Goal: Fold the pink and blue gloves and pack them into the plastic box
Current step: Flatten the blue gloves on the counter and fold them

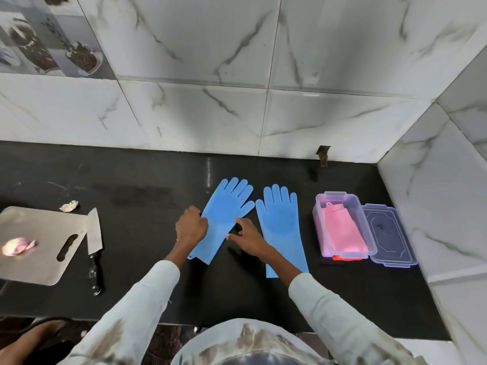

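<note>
Both hands on the left blue glove, its fingers pointing away from the person.

The left glove (222, 219) lies between the hands, long axis tilted, cuff nearest the body. The left hand (191, 227) pinches its left edge; the right hand (247, 237) rests fingers-down on its right edge, gripping nothing that I can tell. The right glove (282, 227) lies flat just right of that hand. Beyond it the box (317, 214) already holds pink gloves (342, 233).

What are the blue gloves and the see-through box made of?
The blue gloves look like soft silicone or rubber: matte, floppy, with tiny bumps on the palms. The box looks like hard clear plastic with a purple tint; you can see the pink gloves through its shiny walls.
</note>
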